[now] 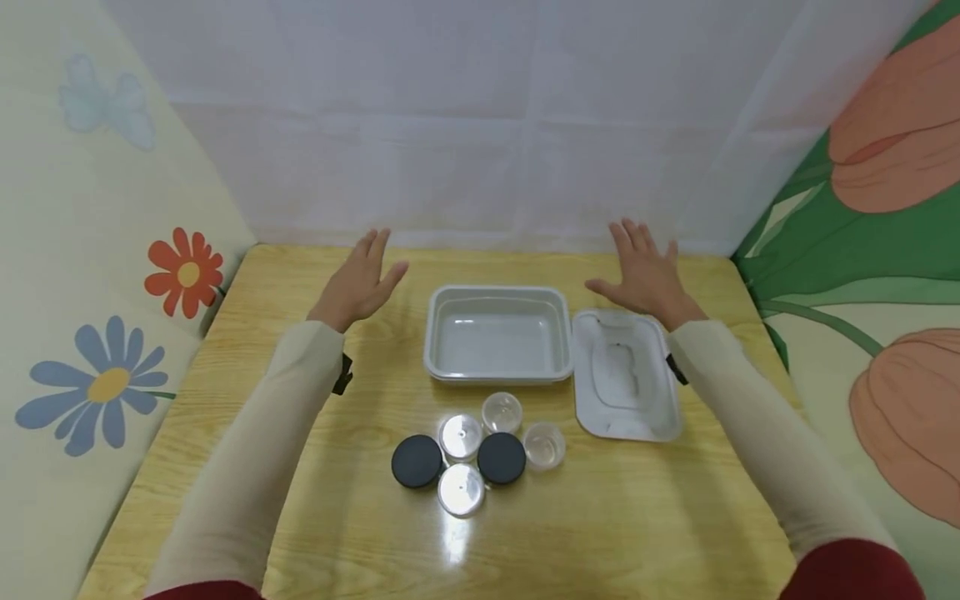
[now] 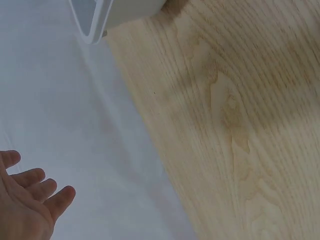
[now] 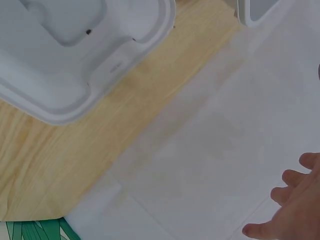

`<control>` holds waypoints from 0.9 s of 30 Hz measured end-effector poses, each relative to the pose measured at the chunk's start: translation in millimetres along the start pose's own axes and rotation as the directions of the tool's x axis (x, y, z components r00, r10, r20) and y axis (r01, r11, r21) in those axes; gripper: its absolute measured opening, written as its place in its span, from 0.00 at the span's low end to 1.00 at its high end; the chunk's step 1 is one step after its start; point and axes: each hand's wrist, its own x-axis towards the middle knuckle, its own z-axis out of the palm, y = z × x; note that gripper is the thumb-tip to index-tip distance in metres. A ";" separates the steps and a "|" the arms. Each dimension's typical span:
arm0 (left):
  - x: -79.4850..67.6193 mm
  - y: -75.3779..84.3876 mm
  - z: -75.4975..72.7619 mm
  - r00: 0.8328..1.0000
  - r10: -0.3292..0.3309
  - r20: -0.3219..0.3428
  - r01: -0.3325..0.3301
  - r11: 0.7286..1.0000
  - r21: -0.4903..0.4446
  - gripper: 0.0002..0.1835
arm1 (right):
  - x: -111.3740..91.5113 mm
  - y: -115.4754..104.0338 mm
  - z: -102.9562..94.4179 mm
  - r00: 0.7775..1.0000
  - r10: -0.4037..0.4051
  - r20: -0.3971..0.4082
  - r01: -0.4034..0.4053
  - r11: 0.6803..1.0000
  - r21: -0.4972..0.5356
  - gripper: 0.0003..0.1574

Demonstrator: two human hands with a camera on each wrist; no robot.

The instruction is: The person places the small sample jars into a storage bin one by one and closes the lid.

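Both hands are raised above the table, fingers spread, holding nothing. My left hand [image 1: 356, 283] is up to the left of a white rectangular container [image 1: 498, 377]; its fingertips also show in the left wrist view. My right hand [image 1: 647, 279] hovers over the far end of a white lid [image 1: 592, 417], which lies beside the container with dark specks on it. In front of the container sit two black round lids [image 1: 417, 461], two shiny silver-topped round jars or lids [image 1: 461, 490], and two small clear cups [image 1: 544, 446], grouped close together.
The wooden table [image 1: 360, 533] ends at a white cloth backdrop [image 1: 465, 167] behind. A flower-painted panel [image 1: 97, 250] stands along the left, and a tulip-patterned one [image 1: 862, 250] along the right.
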 end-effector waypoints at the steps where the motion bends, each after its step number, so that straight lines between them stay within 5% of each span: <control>1: -1.6 -0.6 2.1 1.000 0.000 0.001 0.000 1.000 -0.024 0.40 | -3.8 -0.1 2.4 1.000 -0.007 -0.008 0.007 1.000 0.009 0.61; 14: -15.7 -6.8 21.2 0.999 -0.043 -0.029 0.034 0.967 -0.253 0.38 | -40.7 -15.1 30.2 0.985 -0.118 -0.128 0.130 0.987 0.092 0.60; 27: -28.0 -0.8 36.8 0.997 -0.066 -0.026 0.052 0.930 -0.363 0.35 | -77.6 -27.6 54.3 0.957 -0.188 -0.222 0.228 0.959 0.170 0.57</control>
